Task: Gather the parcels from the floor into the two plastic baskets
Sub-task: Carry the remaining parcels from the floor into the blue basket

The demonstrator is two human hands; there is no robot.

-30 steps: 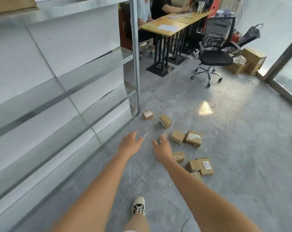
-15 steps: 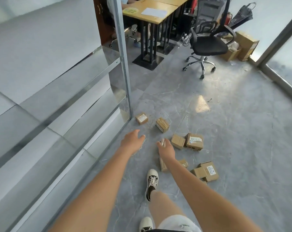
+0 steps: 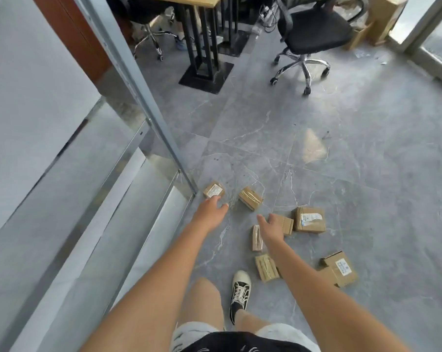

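Both hands reaching, grip spread, holding nothing: left hand (image 3: pixel 209 209) nearing labelled parcel (image 3: pixel 214 190) by shelf post (image 3: pixel 149 118); right hand (image 3: pixel 270 228) over parcels beyond. Baskets unseen. Best pinching opposite faces squarely.

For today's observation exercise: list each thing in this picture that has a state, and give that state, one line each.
Left hand: open, reaching toward the labelled parcel by the post, holding nothing.
Right hand: open, above the floor parcels, holding nothing.
Labelled parcel by the post: closed, on the floor.
Taped parcel: closed, on the floor.
Office chair: unoccupied.
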